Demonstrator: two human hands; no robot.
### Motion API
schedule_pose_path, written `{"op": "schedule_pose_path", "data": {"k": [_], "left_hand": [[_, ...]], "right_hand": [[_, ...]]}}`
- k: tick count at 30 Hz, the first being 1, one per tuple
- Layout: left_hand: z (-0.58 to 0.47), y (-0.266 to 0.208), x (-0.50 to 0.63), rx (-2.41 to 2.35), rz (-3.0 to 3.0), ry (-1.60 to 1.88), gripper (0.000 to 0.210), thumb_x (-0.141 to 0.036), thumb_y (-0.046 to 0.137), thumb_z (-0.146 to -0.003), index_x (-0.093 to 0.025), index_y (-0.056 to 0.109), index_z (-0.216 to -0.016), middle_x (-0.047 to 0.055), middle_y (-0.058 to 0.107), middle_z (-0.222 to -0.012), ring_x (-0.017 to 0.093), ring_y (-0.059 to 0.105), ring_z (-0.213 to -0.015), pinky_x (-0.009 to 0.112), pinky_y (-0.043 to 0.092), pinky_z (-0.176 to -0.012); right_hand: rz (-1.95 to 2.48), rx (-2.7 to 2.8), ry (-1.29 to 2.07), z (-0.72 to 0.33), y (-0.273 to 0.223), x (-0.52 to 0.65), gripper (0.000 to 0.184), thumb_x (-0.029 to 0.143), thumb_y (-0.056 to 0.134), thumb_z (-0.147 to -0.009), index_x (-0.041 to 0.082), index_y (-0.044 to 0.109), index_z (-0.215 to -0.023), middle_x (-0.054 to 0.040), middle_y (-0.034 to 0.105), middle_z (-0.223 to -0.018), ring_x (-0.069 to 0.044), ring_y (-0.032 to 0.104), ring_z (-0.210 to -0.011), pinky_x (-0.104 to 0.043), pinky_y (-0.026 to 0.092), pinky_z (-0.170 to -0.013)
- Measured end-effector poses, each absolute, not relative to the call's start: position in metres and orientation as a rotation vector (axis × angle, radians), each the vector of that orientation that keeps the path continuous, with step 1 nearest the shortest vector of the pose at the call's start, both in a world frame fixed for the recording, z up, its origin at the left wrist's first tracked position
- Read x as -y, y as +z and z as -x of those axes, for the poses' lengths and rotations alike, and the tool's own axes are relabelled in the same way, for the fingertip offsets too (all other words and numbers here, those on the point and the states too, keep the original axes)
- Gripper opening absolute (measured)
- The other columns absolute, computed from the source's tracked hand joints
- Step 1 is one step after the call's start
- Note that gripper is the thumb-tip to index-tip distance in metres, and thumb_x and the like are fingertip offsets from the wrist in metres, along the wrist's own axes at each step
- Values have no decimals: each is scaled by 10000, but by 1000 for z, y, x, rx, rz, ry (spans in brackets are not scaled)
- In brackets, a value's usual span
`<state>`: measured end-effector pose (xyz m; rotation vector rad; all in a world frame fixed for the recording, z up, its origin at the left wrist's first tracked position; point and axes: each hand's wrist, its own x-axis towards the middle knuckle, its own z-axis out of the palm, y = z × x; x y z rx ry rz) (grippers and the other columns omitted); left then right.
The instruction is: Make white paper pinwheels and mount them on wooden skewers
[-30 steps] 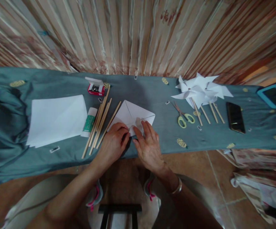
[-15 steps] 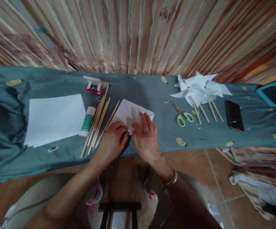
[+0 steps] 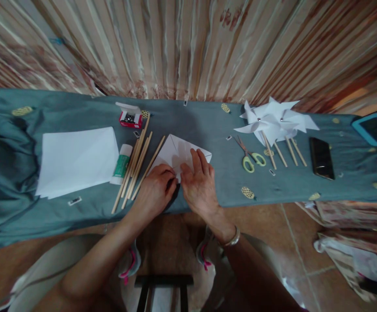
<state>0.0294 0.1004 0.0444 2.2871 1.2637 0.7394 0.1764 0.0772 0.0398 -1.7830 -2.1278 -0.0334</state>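
Observation:
A white square sheet of paper with dark diagonal lines lies at the table's front edge, turned cornerwise. At its near left side my left hand is closed, the fingers pinching the paper's edge. My right hand rests on the near right part of the sheet, fingers stretched out and lying flat. The paper's near corner is partly hidden by both hands. Just left of the sheet are several wooden sticks, beside a green and white glue stick.
A stack of white paper lies at left, an open red box of small metal pieces behind. To the right are green-handled scissors, white paper pinwheels on sticks, a black phone and a blue-framed device.
The hands hold nearly the same pose on the paper, with the right fingers shifted very slightly upward. The whole view has drifted a little; the other things stay in place.

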Motion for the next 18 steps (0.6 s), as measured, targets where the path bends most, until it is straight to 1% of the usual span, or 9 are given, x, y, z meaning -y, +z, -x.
{"op": "schedule_pose_path", "data": {"k": [3, 6, 9, 15, 18], "left_hand": [[-29, 44, -101, -1264, -2293, 734, 158, -163, 505, -882, -177, 622, -777, 76, 637, -932, 202, 623, -885, 363, 541, -839], [-29, 44, -101, -1264, -2289, 734, 161, -170, 506, -888, -176, 626, -780, 78, 640, -932, 206, 624, -883, 368, 538, -840], [-29, 43, -101, -1270, -2284, 724, 160, -171, 511, -887, -177, 627, -777, 77, 641, -930, 209, 624, -887, 369, 534, -843], [-29, 43, -101, -1258, -2279, 727, 158, -162, 506, -881, -164, 630, -784, 90, 643, -938, 216, 627, -894, 376, 530, -852], [-29, 43, -102, -1264, -2287, 730, 157, -165, 504, -883, -168, 632, -791, 85, 643, -930, 215, 625, -888, 372, 529, -847]], "right_hand": [[1751, 2067, -35, -182, 37, -77, 262, 190, 426, -962, 163, 612, -1145, -184, 445, -1482, -324, 343, -1418, -518, 394, -1033], [1717, 1956, -51, -191, 36, -75, 285, 223, 391, -983, 165, 607, -1161, -164, 477, -1453, -291, 380, -1395, -497, 395, -1052], [1690, 1941, -42, -197, 37, -72, 304, 227, 381, -989, 157, 612, -1173, -167, 498, -1426, -284, 402, -1375, -487, 399, -1058], [1660, 2151, 50, -192, 37, -65, 344, 229, 401, -984, 168, 574, -1275, -161, 412, -1498, -302, 289, -1444, -491, 388, -1068], [1694, 2190, 84, -189, 35, -65, 356, 232, 408, -983, 174, 557, -1300, -166, 396, -1510, -317, 268, -1454, -503, 392, -1058]]}}
